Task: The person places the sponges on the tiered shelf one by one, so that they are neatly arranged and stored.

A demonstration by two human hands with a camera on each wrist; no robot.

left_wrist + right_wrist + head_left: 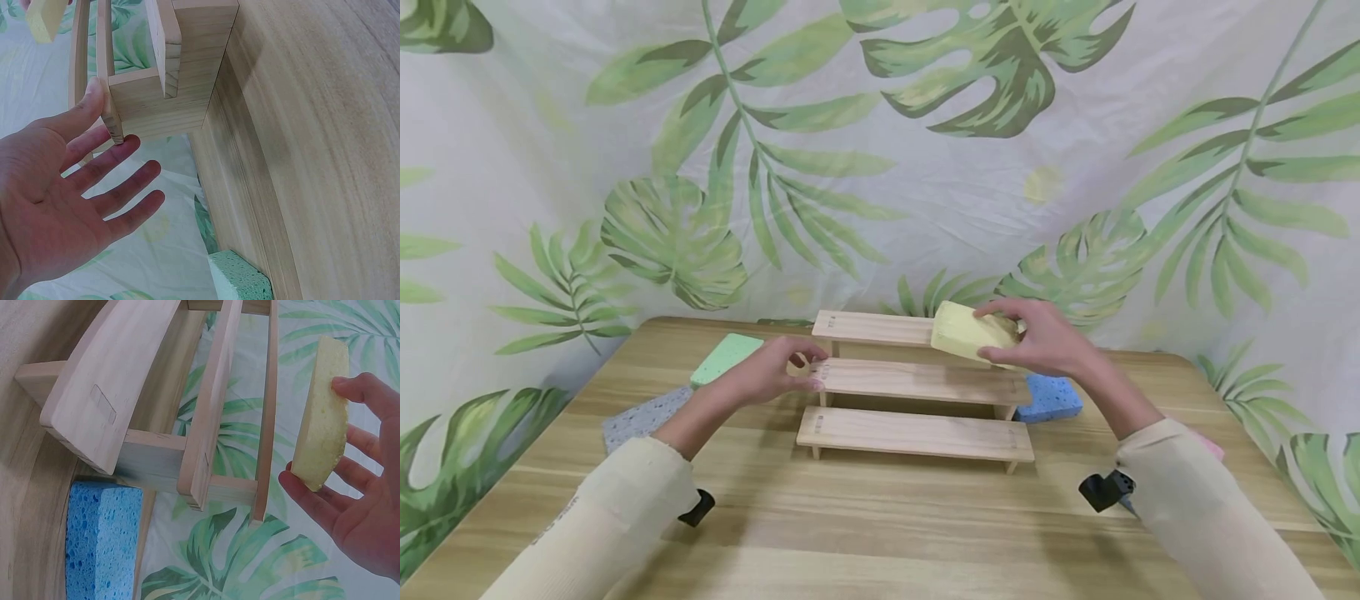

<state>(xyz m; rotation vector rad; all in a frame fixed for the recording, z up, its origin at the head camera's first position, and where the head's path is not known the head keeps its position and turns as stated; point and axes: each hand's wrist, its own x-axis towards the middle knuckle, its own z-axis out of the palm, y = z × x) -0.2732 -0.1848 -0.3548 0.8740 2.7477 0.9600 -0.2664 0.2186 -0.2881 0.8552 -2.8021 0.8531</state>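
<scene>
Head view, going left to right: a grey sponge (pixel 643 417) and a green sponge (pixel 725 357) lie flat on the table (pixel 880 517), and my left hand (pixel 775 375) rests with straight fingers against the left end of the stepped wooden shelf (pixel 917 433), probably to steady it. My right hand (pixel 1045 340) pinches the yellow sponge (pixel 973 335) between thumb and fingers, tilted over the top step's right end, while a blue sponge (pixel 1048 398) sits beside the shelf's right leg.
</scene>
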